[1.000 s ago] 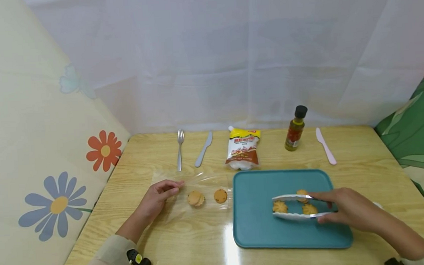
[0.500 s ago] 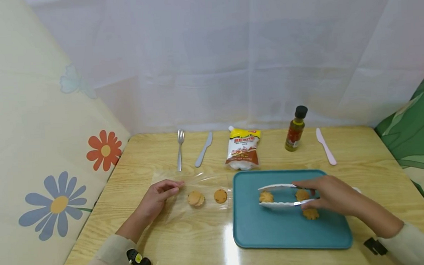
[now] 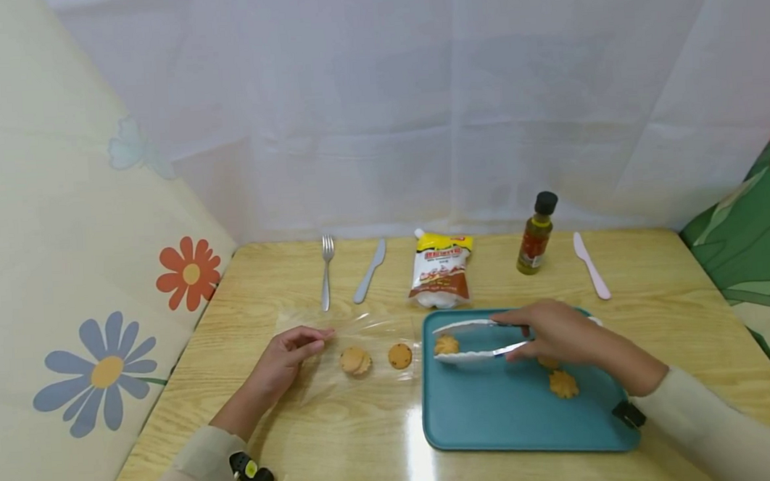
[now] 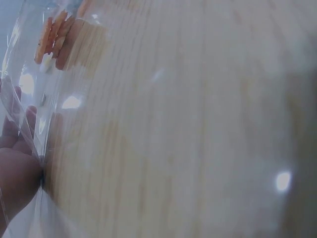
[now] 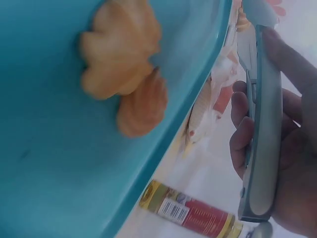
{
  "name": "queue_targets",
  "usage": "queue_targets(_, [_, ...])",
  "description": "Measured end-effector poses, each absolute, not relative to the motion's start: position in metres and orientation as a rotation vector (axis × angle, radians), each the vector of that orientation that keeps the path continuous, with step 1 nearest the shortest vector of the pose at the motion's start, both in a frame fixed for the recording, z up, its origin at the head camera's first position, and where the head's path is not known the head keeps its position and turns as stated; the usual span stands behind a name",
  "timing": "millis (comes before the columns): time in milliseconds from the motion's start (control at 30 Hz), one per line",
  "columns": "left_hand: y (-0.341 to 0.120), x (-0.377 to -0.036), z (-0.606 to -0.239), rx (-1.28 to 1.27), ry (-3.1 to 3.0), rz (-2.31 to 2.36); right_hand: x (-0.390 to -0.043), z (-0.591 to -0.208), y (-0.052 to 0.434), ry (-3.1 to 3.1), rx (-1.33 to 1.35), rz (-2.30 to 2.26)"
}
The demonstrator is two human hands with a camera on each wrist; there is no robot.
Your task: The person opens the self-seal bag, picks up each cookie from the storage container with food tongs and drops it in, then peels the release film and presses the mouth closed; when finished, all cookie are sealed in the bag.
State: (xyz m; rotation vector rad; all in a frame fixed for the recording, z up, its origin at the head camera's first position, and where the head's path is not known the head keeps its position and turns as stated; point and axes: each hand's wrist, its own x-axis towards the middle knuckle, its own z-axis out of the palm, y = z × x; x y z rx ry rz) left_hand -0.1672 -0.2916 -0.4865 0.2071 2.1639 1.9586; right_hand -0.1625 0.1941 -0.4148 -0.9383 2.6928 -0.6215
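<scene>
The golden ruffled cookie (image 3: 446,345) is at the left part of the teal rectangular tray (image 3: 492,424), between the two white scalloped arms of the metal-handled tongs (image 3: 472,356). The nearer arm appears to touch it, while a gap shows at the farther arm; whether it is raised from the tray, I cannot tell. The right hand (image 3: 560,334) grips the handles with thumb on one side and fingers on the other, probably so that the squeeze can be controlled. Two similar ruffled cookies (image 3: 564,384) lie farther right on the tray.

Just left of the tray is a clear, thin plastic bag (image 3: 379,329) with two overlapping pale round cookies (image 3: 355,360) and one spotted round cookie (image 3: 400,356). The left hand (image 3: 293,358) pinches its film near the left side, thumb close to forefinger, perhaps to keep the light bag steady.

Behind stand or lie a silver fork (image 3: 326,273), a grey knife (image 3: 370,270), a yellow, white and brown pouch (image 3: 442,270), a black-capped glass bottle (image 3: 535,234) and a pink knife (image 3: 592,266).

The head view hides part of one ruffled cookie behind the right hand; the right wrist view shows both of these touching, and also the bottle's barcode. The left wrist view shows the film folds around the left hand.
</scene>
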Motion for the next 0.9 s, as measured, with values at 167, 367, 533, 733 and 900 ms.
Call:
queue_targets(167, [-0.292, -0.167, -0.486, 0.196, 2.168, 1.950, -0.172, -0.418, 0.178, 2.690, -1.012, -0.618])
queue_targets(367, [-0.291, -0.166, -0.486, 0.184, 2.175, 1.940, -0.181, -0.421, 0.159, 2.687, -1.075, -0.577])
queue_targets(533, [-0.291, -0.166, -0.485, 0.175, 2.182, 1.929, -0.185, -0.421, 0.142, 2.685, -1.099, -0.533])
queue_targets(733, [-0.291, -0.166, -0.485, 0.166, 2.187, 1.925, -0.188, -0.423, 0.121, 2.700, -1.120, -0.515])
queue_targets(900, [-0.292, -0.167, -0.485, 0.182, 2.189, 1.925, -0.188, -0.427, 0.106, 2.698, -1.124, -0.529])
